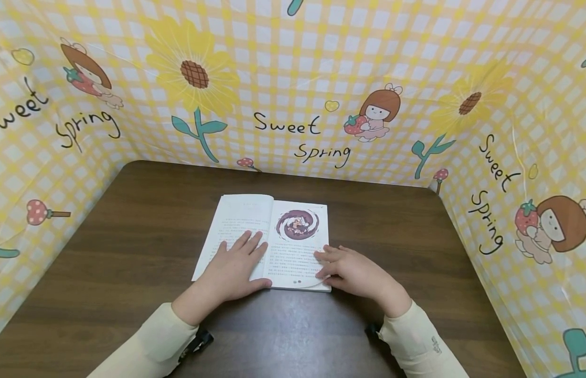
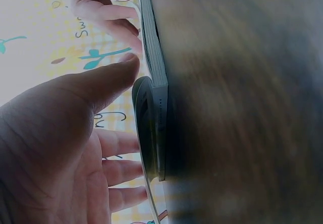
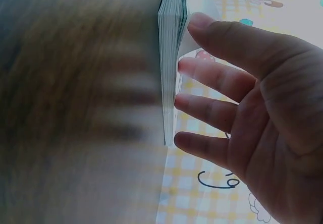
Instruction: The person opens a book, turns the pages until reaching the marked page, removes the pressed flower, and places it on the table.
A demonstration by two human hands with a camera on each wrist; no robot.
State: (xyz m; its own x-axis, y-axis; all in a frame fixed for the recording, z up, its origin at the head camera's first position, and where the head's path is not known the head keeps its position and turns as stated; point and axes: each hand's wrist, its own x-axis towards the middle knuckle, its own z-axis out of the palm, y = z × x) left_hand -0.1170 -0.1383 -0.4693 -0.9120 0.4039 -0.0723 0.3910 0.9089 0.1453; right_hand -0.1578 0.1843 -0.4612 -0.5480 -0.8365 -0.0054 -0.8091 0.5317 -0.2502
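Observation:
An open book lies on the brown table, with printed text on both pages and a purple swirl picture at the top right. My left hand rests spread on the left page, its thumb reaching the bottom edge near the fold. In the left wrist view the thumb stands beside the book's spine end. At the lower right corner, my right hand has thumb and index finger about a page, which lifts slightly off the stack. Its other fingers extend along the book's side; the index fingertip is hidden in the right wrist view.
The dark wooden table surrounds the book. A yellow checked cloth with flowers and lettering rises as walls at the back and both sides. Black straps show at the cuffs of the pale sleeves.

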